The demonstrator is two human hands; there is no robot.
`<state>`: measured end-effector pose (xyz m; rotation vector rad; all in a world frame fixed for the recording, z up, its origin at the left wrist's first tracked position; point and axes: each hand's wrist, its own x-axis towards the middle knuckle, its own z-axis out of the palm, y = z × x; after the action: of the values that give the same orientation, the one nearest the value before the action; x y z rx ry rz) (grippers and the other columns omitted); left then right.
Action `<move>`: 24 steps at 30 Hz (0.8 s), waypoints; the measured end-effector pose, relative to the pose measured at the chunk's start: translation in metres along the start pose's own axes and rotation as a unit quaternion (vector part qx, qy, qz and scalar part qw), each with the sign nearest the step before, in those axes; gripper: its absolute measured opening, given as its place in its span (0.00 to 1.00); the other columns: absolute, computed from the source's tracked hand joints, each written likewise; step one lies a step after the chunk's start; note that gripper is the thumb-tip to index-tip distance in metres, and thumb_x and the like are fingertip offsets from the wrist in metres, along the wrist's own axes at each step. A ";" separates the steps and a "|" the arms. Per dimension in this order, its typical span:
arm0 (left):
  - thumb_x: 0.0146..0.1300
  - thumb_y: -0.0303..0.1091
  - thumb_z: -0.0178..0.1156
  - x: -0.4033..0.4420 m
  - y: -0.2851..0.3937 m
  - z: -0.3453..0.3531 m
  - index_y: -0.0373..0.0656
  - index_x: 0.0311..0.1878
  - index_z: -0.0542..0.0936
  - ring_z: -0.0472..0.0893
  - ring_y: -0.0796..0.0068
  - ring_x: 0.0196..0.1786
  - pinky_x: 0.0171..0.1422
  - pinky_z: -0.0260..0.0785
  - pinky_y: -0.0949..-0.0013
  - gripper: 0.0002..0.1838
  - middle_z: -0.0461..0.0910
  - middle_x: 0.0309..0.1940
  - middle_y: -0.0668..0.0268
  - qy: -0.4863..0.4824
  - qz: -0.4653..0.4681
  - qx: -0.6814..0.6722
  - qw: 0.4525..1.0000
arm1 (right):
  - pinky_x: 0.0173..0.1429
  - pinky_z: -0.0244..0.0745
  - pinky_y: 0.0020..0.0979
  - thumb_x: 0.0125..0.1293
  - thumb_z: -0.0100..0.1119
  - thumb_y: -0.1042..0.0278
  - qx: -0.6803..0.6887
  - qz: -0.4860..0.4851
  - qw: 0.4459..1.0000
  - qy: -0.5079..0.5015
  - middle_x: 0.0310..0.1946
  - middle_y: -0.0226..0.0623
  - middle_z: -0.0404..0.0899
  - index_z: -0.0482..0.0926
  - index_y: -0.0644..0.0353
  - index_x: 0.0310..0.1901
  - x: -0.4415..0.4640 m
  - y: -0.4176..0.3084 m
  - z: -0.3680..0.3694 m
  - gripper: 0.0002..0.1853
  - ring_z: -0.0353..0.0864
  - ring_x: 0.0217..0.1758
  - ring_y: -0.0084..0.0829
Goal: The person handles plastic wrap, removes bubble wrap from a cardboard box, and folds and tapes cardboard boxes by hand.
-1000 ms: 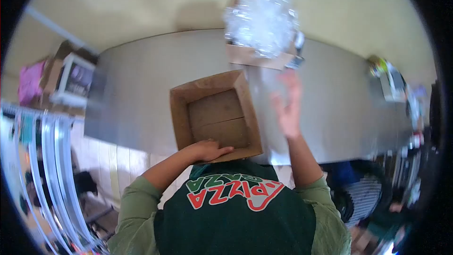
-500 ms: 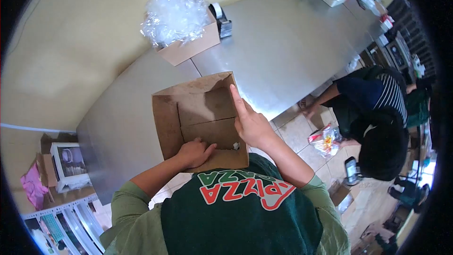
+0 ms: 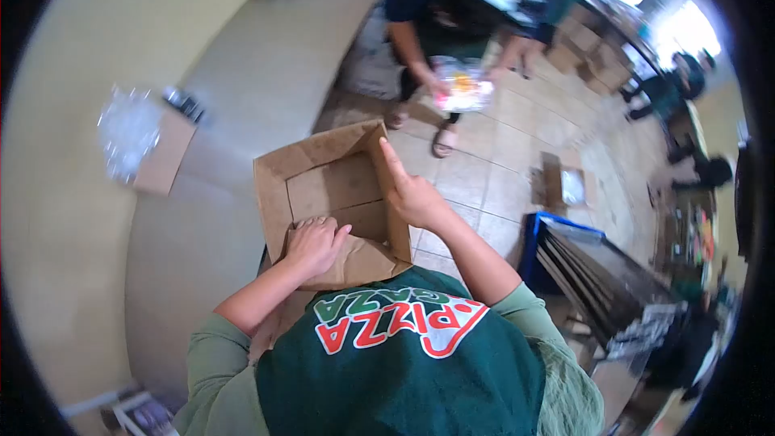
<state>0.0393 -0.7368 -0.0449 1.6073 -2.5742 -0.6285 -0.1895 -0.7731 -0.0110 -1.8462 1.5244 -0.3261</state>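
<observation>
An open cardboard box (image 3: 336,186) is held tilted in front of my dark green apron, its inside facing up toward me. My right hand (image 3: 416,198) grips its right wall, index finger stretched along the rim. My left hand (image 3: 315,244) reaches over the near left corner, fingers bent down inside and holding the near wall, which is creased inward. The fingertips of my left hand are partly hidden in the box.
A metal table (image 3: 242,64) runs along the left wall, bearing a small carton (image 3: 165,153) with clear plastic and a tape dispenser (image 3: 184,103). Ahead, a co-worker holds a bright plastic packet (image 3: 464,85). On the right stands a blue crate (image 3: 529,254) with stacked trays; a carton (image 3: 569,186) sits on the floor.
My view has swung right, away from the table. My left hand has moved from the box's bottom up to its near wall, which now bends inward. The co-worker stands more upright with the packet.
</observation>
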 end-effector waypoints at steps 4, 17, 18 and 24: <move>0.63 0.49 0.52 0.032 0.053 0.013 0.36 0.32 0.76 0.78 0.51 0.40 0.46 0.67 0.52 0.21 0.79 0.33 0.50 0.018 0.112 0.018 0.993 | 0.43 0.69 0.54 0.56 0.45 0.75 0.044 0.046 0.991 0.119 0.30 0.67 0.76 0.29 0.36 0.71 -0.053 0.059 -0.011 0.47 0.77 0.35 0.62; 0.56 0.49 0.59 0.027 0.155 0.038 0.53 0.26 0.74 0.74 0.76 0.33 0.38 0.59 0.69 0.12 0.74 0.26 0.73 0.218 0.580 -0.021 0.785 | 0.48 0.74 0.41 0.55 0.45 0.76 0.072 0.299 0.924 0.226 0.44 0.62 0.76 0.51 0.45 0.70 -0.160 0.189 0.096 0.38 0.80 0.45 0.50; 0.57 0.50 0.59 0.015 0.164 0.040 0.54 0.24 0.73 0.73 0.77 0.31 0.37 0.58 0.70 0.13 0.71 0.25 0.74 0.206 0.612 -0.034 0.763 | 0.55 0.72 0.40 0.56 0.43 0.76 0.218 0.388 0.874 0.196 0.52 0.54 0.74 0.59 0.49 0.67 -0.172 0.196 0.115 0.34 0.76 0.54 0.47; 0.56 0.49 0.58 -0.003 0.140 0.051 0.54 0.23 0.72 0.68 0.79 0.27 0.34 0.55 0.71 0.13 0.66 0.22 0.74 0.172 0.690 -0.055 0.701 | 0.66 0.57 0.53 0.59 0.56 0.57 0.028 0.485 0.873 0.039 0.66 0.51 0.58 0.61 0.42 0.66 -0.238 0.138 0.145 0.32 0.58 0.68 0.54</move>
<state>-0.0913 -0.6647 -0.0407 -0.4613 -2.4244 -0.2200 -0.2715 -0.5065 -0.1491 -0.8281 2.2392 0.0450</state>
